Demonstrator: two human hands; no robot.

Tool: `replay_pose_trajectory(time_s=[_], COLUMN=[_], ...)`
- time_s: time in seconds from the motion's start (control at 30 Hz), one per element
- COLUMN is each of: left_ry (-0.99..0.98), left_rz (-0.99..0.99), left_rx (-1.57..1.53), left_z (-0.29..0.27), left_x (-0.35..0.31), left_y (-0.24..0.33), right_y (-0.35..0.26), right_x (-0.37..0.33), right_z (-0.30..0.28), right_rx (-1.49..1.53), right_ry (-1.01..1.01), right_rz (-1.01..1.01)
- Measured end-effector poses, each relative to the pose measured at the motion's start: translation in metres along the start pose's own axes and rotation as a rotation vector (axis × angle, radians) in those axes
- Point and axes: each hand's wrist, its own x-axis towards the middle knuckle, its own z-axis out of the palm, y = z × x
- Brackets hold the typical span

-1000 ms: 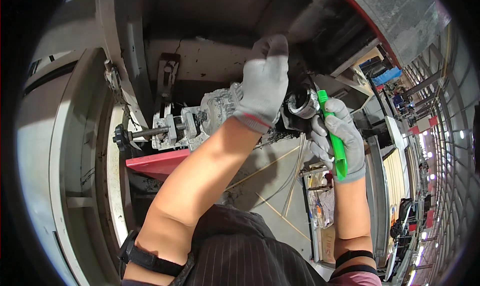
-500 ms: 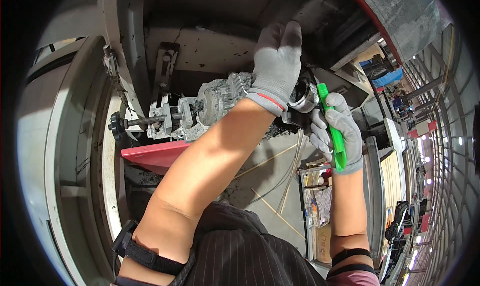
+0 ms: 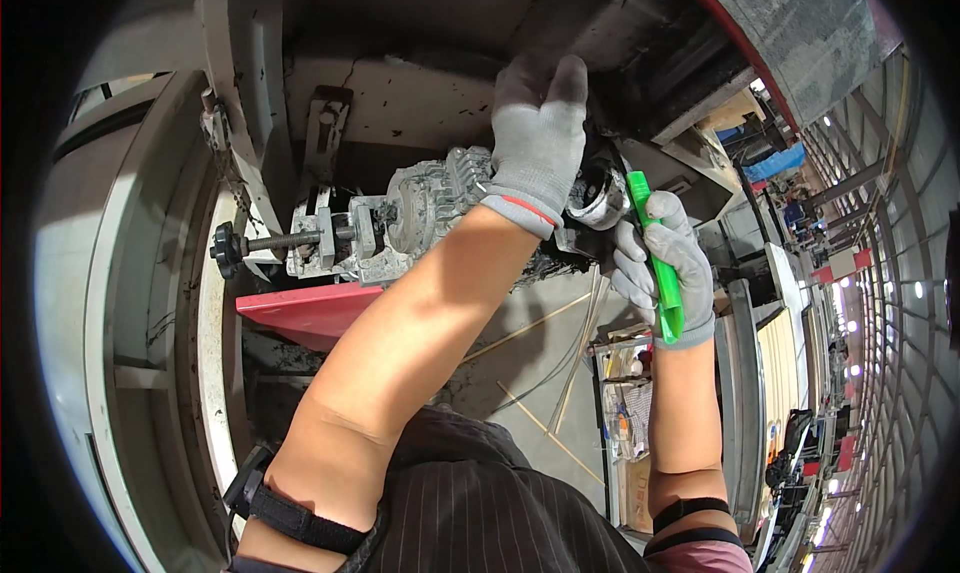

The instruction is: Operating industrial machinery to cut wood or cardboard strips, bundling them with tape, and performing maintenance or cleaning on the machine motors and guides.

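big workshop behind me - left hand flat, fingers open, steadying grey metal part; right hand gripping green tool, tip at shiny ring.

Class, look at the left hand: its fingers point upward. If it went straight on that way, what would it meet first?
The left hand would most likely meet the dark underside panel just above its fingertips; depth is hard to judge, so how near they are is unclear.

grey gloves, bright green tool, red panel.
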Motion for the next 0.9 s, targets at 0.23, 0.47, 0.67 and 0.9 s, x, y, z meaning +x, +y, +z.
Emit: replay_pose_trajectory(time_s=[0.23, 0.47, 0.67, 0.9], left_ry=[-0.015, -0.019, -0.031, 0.014], left_rz=[-0.013, -0.04, -0.065, -0.091], left_rx=[-0.057, -0.072, 0.048, 0.042], left_z=[0.003, 0.001, -0.003, -0.005], left_x=[-0.002, -0.004, -0.005, -0.012], left_y=[0.006, -0.001, -0.003, 0.001], right_y=[-0.004, -0.001, -0.002, 0.004], right_x=[-0.003, -0.004, -0.005, -0.007], right_z=[-0.003, -0.008, -0.006, -0.006], right_rx=[-0.019, 0.003, -0.011, -0.009], right_ry=[0.044, 0.017, 0.011, 0.02], right_rz=[0.004, 0.011, 0.007, 0.015])
